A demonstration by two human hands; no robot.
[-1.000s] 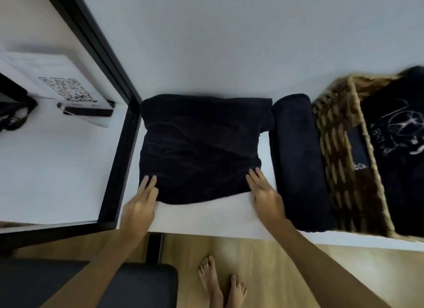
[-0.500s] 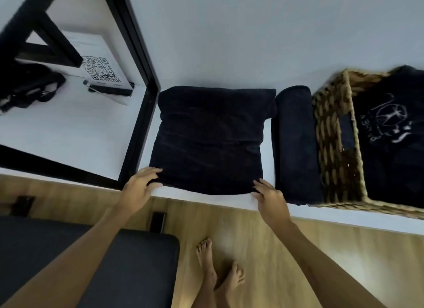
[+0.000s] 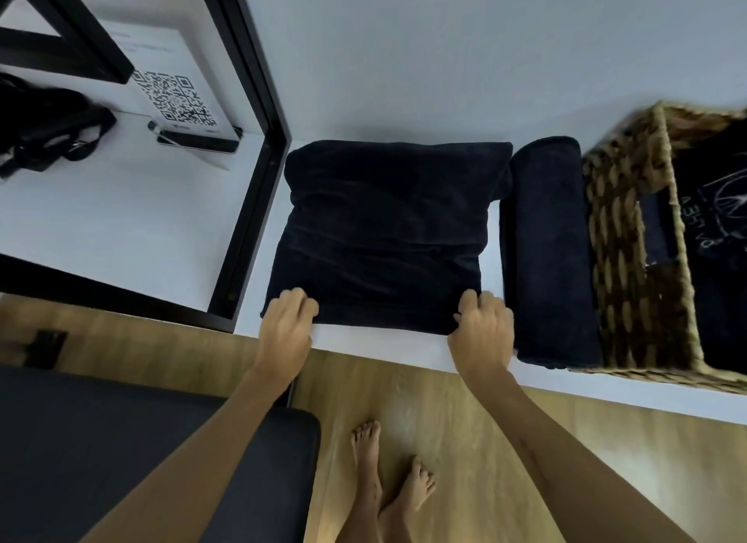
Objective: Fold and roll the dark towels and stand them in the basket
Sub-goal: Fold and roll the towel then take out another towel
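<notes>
A dark folded towel (image 3: 388, 231) lies flat on the white table (image 3: 404, 57), its near edge close to the table's front. My left hand (image 3: 287, 324) grips the towel's near left corner with curled fingers. My right hand (image 3: 483, 324) grips the near right corner the same way. A rolled dark towel (image 3: 549, 251) lies on its side just right of the flat one. It rests against the woven basket (image 3: 622, 235), which holds dark cloth with a white print (image 3: 715, 227).
A black frame (image 3: 250, 170) borders the towel on the left. Beyond it stand a QR-code sign (image 3: 174, 102) and a black strap bundle (image 3: 44, 134). A dark seat (image 3: 121, 453) and bare feet on wooden floor (image 3: 465, 441) lie below the table edge.
Both hands went from lying flat at the towel's near edge to curling their fingers around its two near corners. The camera has swung left and down.
</notes>
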